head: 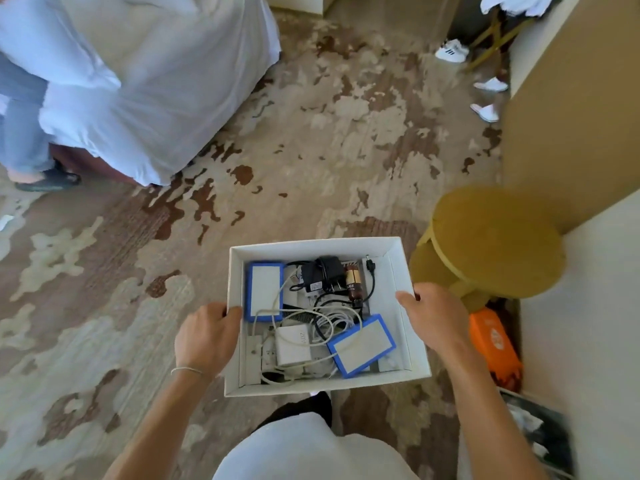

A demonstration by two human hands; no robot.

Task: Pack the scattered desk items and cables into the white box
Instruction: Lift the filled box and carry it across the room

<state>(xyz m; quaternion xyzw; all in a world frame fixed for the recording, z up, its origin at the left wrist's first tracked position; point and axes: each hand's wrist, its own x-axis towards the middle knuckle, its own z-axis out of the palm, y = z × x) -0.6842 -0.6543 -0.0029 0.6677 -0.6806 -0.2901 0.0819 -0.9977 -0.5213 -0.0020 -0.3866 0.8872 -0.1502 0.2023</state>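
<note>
Left hand (207, 337) and right hand (436, 317) grip the white box (420, 341) holding two blue-edged pads (265, 292), beside a yellow stool (495, 244).

Beige-and-brown patterned carpet (311, 140) covers the floor, and a mustard-yellow round stool (491, 244) stands on it at the right beside the pale wall. Over at the top left a white-draped bed (149, 81) comes down onto the carpet, while white slippers (486, 112) and a white sneaker (450, 50) lie near the top right corner. An orange item (493, 344) sits on the floor below the stool.
</note>
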